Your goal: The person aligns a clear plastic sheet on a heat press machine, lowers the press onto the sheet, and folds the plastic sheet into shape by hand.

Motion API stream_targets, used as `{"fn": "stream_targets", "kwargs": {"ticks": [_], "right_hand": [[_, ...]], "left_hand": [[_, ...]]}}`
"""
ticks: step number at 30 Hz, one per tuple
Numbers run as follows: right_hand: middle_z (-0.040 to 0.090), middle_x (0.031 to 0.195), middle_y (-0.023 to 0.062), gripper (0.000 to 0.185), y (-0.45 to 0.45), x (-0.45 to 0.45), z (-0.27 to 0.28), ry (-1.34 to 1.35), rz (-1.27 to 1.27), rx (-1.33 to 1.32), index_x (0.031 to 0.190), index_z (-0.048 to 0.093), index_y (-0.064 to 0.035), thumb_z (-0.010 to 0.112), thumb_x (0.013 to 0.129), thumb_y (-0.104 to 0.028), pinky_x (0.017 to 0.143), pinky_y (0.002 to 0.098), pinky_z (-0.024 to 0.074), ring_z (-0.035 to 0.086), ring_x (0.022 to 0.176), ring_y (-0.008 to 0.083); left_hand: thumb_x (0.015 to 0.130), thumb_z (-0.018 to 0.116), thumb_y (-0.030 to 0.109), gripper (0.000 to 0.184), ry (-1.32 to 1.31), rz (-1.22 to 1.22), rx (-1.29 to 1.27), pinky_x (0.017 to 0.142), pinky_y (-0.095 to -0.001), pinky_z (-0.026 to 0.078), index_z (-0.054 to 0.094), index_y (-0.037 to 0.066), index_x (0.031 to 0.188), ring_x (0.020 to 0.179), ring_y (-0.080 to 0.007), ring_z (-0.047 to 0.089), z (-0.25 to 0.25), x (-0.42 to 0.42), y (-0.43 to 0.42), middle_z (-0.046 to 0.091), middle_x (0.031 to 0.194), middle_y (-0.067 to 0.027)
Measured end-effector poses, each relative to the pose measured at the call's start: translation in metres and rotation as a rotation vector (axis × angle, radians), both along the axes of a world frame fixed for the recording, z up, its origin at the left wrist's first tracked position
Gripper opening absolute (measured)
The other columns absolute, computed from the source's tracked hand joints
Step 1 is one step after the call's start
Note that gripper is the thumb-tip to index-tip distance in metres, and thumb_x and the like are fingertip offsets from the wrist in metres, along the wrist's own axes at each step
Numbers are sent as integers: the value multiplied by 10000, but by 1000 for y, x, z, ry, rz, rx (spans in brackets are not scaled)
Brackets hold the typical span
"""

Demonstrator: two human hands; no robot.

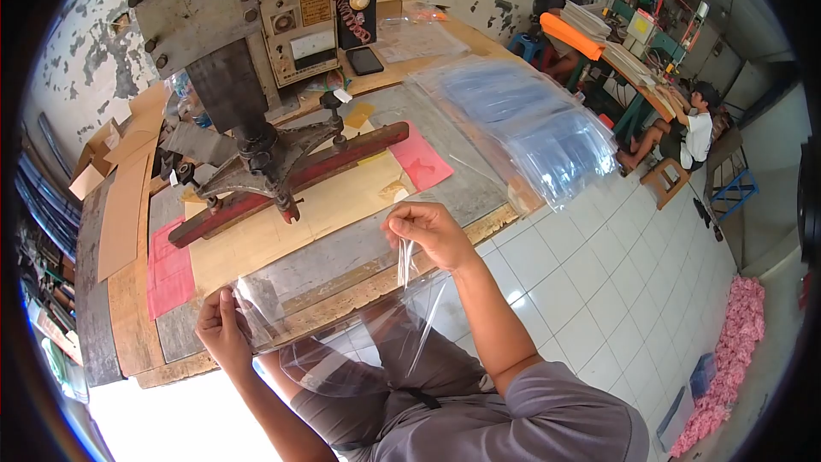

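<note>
A clear plastic sheet hangs over the front edge of the workbench, above my lap. My left hand is closed in a pinch on the sheet's left end. Higher and to the right, my right hand is closed on a gathered bunch of clear plastic, whose thin strands dangle below the fingers. Whether that bunch joins the sheet is unclear. Beyond both hands, a press with a long red bar stands over a yellowish sheet with pink pieces at its ends.
Stacked clear plastic sheets lie on the bench's right side. A phone rests beside the machine's control box. Cardboard stands at the left. Two people sit farther off, one near a wooden stool. Pink material lines the floor.
</note>
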State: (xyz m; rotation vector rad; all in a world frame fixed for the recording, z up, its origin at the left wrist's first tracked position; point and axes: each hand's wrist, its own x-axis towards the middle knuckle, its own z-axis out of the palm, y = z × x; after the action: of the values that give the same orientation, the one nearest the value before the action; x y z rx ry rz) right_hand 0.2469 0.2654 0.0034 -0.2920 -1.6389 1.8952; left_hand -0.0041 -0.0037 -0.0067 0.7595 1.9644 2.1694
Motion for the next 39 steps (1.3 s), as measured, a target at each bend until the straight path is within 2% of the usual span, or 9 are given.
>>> {"fn": "stream_targets", "kwargs": {"ticks": [11, 17, 29, 39], "right_hand": [[729, 909, 64, 194, -5, -3, 2, -3, -84, -51, 1020, 730, 19, 670, 996, -163, 750, 281, 541, 680, 815, 133], [734, 923, 69, 171, -2, -4, -3, 1, -89, -50, 1045, 726, 27, 689, 980, -126, 759, 284, 555, 687, 822, 132], [709, 900, 44, 198, -2, -4, 2, -89, -7, 79, 1035, 709, 24, 665, 999, -165, 775, 273, 517, 650, 839, 113], [734, 945, 73, 206, -3, -2, 4, -115, 39, 71, 1067, 710, 28, 652, 1005, -159, 789, 278, 523, 680, 877, 134]], "left_hand": [[1018, 656, 197, 215, -10, 10, 35, 398, -196, 218, 706, 1, 949, 434, 6, 362, 1, 0, 1, 510, 590, 50], [1018, 657, 207, 222, 90, 43, 27, 398, -202, 207, 706, 3, 944, 436, 7, 349, 4, 3, 4, 490, 576, 61], [1023, 647, 175, 197, 25, 59, 69, 405, -199, 185, 701, 6, 937, 446, 15, 333, 2, 3, 4, 482, 582, 72], [1024, 642, 165, 190, 21, 66, 37, 413, -200, 190, 707, 1, 955, 463, 15, 339, 1, 1, 1, 512, 609, 61]]}}
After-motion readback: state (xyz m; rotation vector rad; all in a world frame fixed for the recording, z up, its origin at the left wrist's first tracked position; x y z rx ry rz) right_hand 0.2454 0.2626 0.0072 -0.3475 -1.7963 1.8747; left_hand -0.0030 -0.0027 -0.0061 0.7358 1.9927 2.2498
